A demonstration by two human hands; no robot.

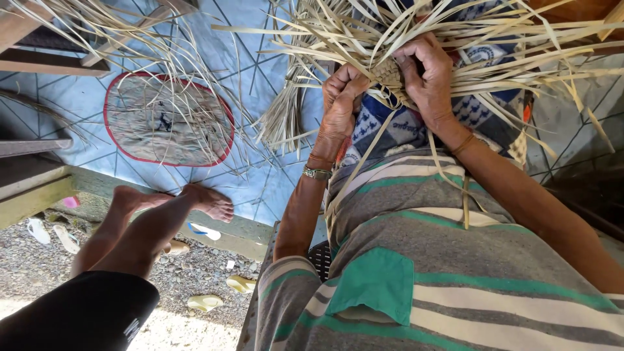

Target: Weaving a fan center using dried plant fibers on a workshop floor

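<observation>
Left hand: the left hand [341,97] is clenched on pale straw strips at the left edge of the woven piece [390,75].
Right hand: the right hand [429,75] grasps the woven piece from the right, fingers curled over it.
Woven piece: small plaited patch between the 2 hands, above the lap; loose straw strips [494,39] fan out from it.
Wrist: a watch [317,173] on the left.
Around: striped shirt [422,260] below; oval mat [166,120] on blue floor [260,182]; another person's 2 bare feet [195,201] at left.
</observation>
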